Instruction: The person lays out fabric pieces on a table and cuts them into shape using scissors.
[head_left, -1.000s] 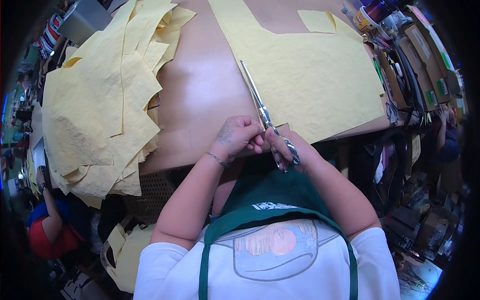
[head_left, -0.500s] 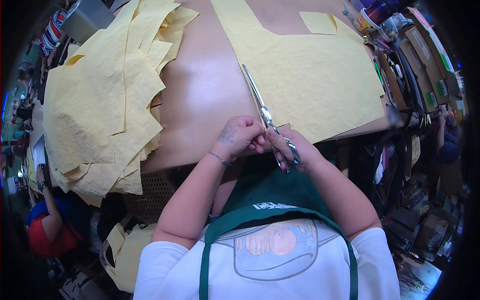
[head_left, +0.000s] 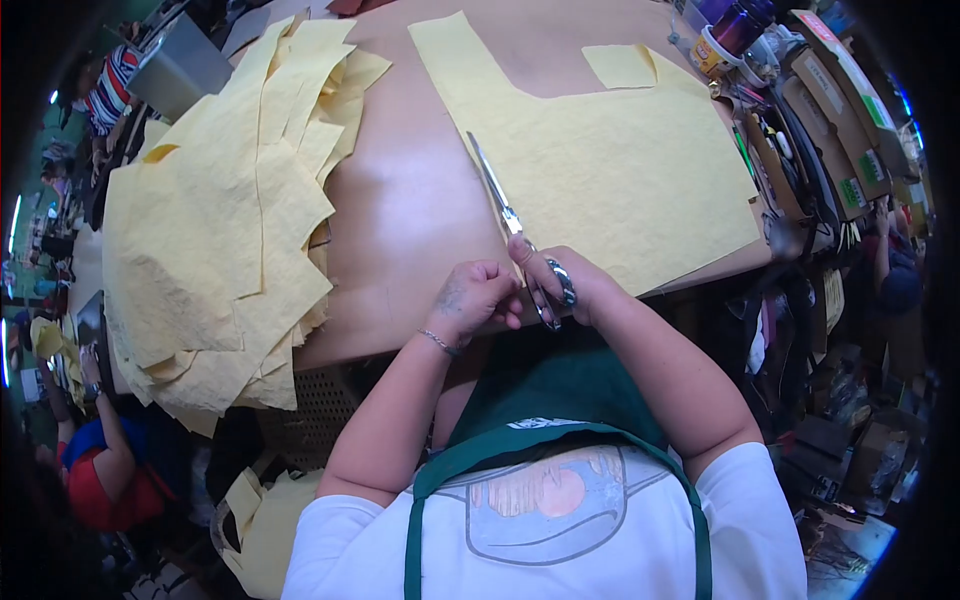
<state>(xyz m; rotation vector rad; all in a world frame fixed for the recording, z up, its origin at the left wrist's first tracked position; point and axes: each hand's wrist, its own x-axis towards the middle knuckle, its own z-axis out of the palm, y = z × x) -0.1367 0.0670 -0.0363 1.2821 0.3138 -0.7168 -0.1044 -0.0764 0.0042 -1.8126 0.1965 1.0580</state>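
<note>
The one view looks from a camera worn on the person's head, forward and steeply down over the white short-sleeved shirt (head_left: 345, 545) and dark green cloth apron (head_left: 560, 375) toward the smooth tan tabletop (head_left: 400, 240). It sits close above the near edge, with the long silver metal scissors (head_left: 508, 212) near mid-frame. Its wide, round lens reaches beyond the left and right edges, bows straight lines and blackens the frame's corners.

The right hand (head_left: 568, 278) has the scissors (head_left: 509, 217), blades slanting up along the left edge of that broad yellow sheet (head_left: 620, 170) on the table (head_left: 385, 240)! Just beside it, the left hand (head_left: 476, 296) curls its fingers in, while yellow pieces (head_left: 190, 270) lie heaped at far left.
</note>
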